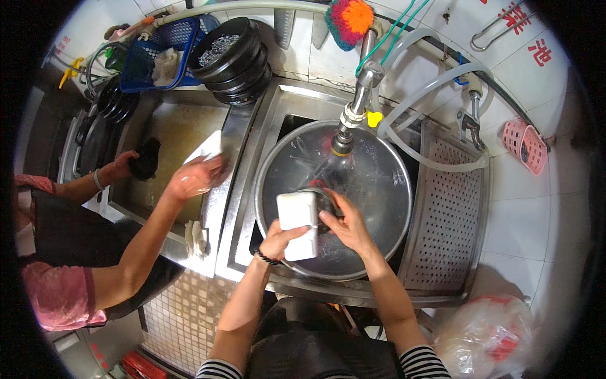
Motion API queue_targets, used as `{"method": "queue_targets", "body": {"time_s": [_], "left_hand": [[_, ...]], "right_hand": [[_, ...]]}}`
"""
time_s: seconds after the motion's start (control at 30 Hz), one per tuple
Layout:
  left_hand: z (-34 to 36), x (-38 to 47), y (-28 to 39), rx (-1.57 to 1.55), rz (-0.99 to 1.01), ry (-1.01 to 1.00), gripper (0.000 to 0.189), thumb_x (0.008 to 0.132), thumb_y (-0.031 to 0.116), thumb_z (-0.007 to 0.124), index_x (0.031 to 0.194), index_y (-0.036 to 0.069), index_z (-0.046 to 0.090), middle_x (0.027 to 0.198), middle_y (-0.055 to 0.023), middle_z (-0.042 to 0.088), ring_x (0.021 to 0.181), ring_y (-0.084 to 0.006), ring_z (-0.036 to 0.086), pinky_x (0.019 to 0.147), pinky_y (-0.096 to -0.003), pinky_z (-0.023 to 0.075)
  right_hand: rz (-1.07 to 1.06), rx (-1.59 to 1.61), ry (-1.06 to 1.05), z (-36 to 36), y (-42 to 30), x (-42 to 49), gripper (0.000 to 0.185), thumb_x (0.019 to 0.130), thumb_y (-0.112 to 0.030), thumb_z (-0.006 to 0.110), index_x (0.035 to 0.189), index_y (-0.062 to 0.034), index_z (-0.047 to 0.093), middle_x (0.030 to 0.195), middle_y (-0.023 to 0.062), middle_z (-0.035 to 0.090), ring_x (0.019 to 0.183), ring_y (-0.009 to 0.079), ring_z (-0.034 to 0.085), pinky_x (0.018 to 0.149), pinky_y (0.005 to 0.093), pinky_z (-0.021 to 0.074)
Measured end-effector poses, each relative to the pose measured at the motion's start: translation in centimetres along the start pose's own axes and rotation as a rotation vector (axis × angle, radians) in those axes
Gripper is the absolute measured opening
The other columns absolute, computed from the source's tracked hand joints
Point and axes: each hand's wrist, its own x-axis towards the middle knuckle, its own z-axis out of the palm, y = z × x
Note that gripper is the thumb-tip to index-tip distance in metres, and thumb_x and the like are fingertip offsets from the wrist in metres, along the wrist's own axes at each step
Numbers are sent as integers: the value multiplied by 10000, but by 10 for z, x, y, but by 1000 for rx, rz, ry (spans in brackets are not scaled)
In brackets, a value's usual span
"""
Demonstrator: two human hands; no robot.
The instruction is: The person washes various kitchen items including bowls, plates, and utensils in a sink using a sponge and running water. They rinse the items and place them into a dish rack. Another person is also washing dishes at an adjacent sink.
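Note:
My left hand [279, 239] grips a white rectangular dish [297, 225] by its edge, thumb lying across it. My right hand [348, 222] holds a dark round bowl [325, 206] by the rim, partly behind the white dish. Both are over a large round metal basin [408, 199] set in a steel sink. Above them a metal faucet [342, 142] points down into the basin, and water seems to run from it. Something thin and red [318, 183] shows by the bowl's far rim; what it is I cannot tell.
At left a co-worker's hands hold a white dish [206, 147] and a dark object over a second sink. Stacked black bowls [234, 61] and a blue plastic basket [184, 61] stand behind. A perforated steel tray [445, 213] lies right, beneath a looped hose [426, 163].

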Motion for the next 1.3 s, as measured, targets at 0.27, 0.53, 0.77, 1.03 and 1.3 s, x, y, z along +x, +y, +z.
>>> {"method": "queue_targets", "body": {"time_s": [0.27, 0.53, 0.77, 1.03, 1.3], "left_hand": [[-34, -49, 4, 65, 26, 264, 349, 834, 41, 593, 1171, -1, 514, 1050, -64, 599, 932, -155, 584, 801, -310, 485], [-39, -56, -19, 98, -9, 301, 356, 837, 36, 587, 1181, 29, 496, 1025, -42, 599, 909, -145, 585, 774, -297, 491], [-40, -58, -17, 18, -46, 285, 297, 841, 84, 622, 1117, 3, 550, 994, -54, 612, 891, -138, 587, 750, -294, 496], [-41, -52, -17, -9, -43, 269, 336, 836, 46, 599, 1157, 32, 499, 1003, -53, 600, 866, -155, 603, 720, -306, 517], [-43, -53, -18, -56, -53, 283, 293, 845, 63, 602, 1128, 13, 544, 1000, -54, 614, 882, -149, 602, 745, -301, 505]], "right_hand": [[-264, -934, -263, 60, 83, 5, 445, 781, -266, 586, 1200, -124, 539, 1285, 203, 427, 1213, 352, 388, 983, 533, 299], [-491, -1444, 45, 24, 131, 60, 444, 768, -307, 573, 1187, -162, 552, 1328, 147, 387, 1256, 388, 314, 1013, 592, 234], [-449, -1303, 81, -40, 117, 26, 304, 687, -167, 632, 986, -115, 633, 980, 97, 517, 958, 317, 504, 824, 464, 419], [-13, -1490, 588, -64, 61, 6, 310, 686, -126, 650, 988, -57, 625, 1075, 145, 533, 1027, 360, 475, 871, 433, 415], [286, -1240, 268, 17, 82, 56, 769, 709, -154, 670, 1381, -135, 295, 1331, 166, 324, 1198, 391, 332, 969, 485, 358]]}}
